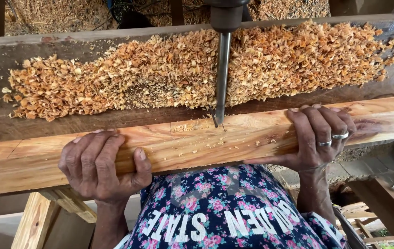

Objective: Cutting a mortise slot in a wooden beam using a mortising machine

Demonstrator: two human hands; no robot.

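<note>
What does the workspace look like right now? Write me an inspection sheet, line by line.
Surface: dark machine bed, worn.
Job's things: long pale wooden beam; vertical drill bit with its tip at the beam's top face.
Clutter: thick band of wood shavings behind the beam.
Grippers: left hand and right hand both clasp the beam; two rings on the right.
Cables: dark cables at the far side.
Surroundings: timber frame below, shavings beyond.

Soft, even daylight falls from above — bright on the pale wood shavings point(197, 69), with no glare. Below the timber beam point(234, 138) it turns dim and shadowed. Focus is sharp — edges bow slightly.
</note>
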